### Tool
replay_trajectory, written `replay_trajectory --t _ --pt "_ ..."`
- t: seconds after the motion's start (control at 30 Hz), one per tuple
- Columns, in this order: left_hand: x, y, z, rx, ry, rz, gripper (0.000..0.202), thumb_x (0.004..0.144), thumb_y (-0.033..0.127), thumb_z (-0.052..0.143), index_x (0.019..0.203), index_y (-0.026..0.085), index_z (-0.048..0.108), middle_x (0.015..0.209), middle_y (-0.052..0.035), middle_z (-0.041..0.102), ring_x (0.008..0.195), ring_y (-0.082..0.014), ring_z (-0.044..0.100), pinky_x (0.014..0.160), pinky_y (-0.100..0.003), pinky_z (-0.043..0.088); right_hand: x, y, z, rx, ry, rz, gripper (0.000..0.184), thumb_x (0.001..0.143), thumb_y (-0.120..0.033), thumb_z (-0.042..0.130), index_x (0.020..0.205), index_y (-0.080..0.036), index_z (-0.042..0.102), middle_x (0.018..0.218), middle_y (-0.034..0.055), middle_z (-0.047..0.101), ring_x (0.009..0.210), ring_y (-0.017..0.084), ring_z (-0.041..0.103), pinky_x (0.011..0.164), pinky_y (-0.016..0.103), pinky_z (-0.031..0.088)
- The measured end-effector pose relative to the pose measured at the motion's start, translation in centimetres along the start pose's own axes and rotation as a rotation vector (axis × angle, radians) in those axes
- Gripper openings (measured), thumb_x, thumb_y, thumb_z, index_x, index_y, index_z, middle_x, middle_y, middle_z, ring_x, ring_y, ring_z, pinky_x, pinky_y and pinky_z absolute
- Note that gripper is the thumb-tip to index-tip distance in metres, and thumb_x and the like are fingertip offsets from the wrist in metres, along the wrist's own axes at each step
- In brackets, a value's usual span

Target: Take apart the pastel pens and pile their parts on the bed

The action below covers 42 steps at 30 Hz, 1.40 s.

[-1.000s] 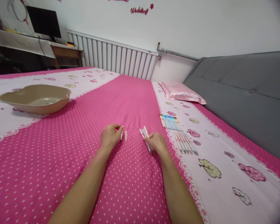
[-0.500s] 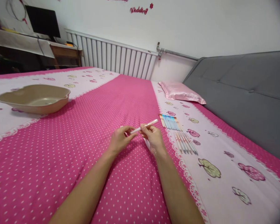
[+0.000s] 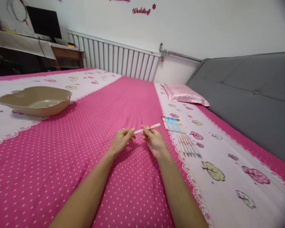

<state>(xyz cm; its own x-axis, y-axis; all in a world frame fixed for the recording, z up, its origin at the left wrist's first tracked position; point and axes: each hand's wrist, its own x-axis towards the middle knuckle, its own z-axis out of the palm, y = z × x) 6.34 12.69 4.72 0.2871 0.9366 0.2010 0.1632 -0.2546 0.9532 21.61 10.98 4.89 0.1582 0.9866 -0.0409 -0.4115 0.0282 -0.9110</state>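
A slim white pen (image 3: 155, 125) is held above the pink dotted bedspread (image 3: 125, 177), its right end tilted slightly up. My left hand (image 3: 121, 141) pinches its left end between thumb and fingers. My right hand (image 3: 156, 142) grips it near the middle, and the right end sticks out past the fingers. Right of my hands lies a row of pens (image 3: 174, 124) with blue barrels and some orange ones at the sides. Nearer to me rests a second group of pale, clear-looking pens (image 3: 189, 146) with dark ends.
A beige basin (image 3: 35, 109) sits at the left on the bed. By the grey headboard (image 3: 247, 85) lies a pink pillow (image 3: 184, 94). Behind the bed are a white radiator (image 3: 114, 57) and a desk (image 3: 66, 53) with a black monitor (image 3: 44, 22).
The pen has turned a little flatter. My left hand has shifted its grip, with the thumb now lying along the pen's left end. My right hand stays nearly in place.
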Motion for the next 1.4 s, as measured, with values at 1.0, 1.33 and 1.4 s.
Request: replay_trajectory --t 1.0,1.33,1.4 --pt "0.09 -0.37 -0.39 0.111 0.072 -0.067 0.056 0.083 0.059 0.04 0.059 0.012 0.061 0.049 -0.0022 0.054 0.043 -0.0099 0.047 0.048 -0.024 0.038 0.11 0.27 0.48 0.096 0.072 -0.053 0.028 0.057 -0.022 0.077 0.083 -0.017 0.067 0.077 -0.0016 0.062 0.071 0.008 0.058 0.06 0.018 0.045" --pt "0.06 -0.18 -0.04 0.154 0.065 0.062 0.033 0.077 0.046 0.057 0.081 0.014 0.063 0.058 0.0007 0.056 0.049 -0.0099 0.048 0.048 -0.023 0.037 0.29 0.3 0.39 0.123 0.083 -0.057 0.028 0.057 -0.02 0.077 0.082 -0.017 0.066 0.077 -0.0022 0.062 0.07 0.007 0.057 0.061 0.018 0.044" --pt "0.11 -0.28 -0.12 0.212 0.053 0.059 0.041 0.083 0.049 0.047 0.072 0.014 0.063 0.053 0.001 0.054 0.046 -0.0093 0.045 0.048 -0.023 0.035 0.25 0.24 0.46 0.126 0.081 -0.058 0.028 0.056 -0.02 0.077 0.082 -0.017 0.066 0.077 -0.0024 0.062 0.07 0.007 0.057 0.061 0.018 0.043"
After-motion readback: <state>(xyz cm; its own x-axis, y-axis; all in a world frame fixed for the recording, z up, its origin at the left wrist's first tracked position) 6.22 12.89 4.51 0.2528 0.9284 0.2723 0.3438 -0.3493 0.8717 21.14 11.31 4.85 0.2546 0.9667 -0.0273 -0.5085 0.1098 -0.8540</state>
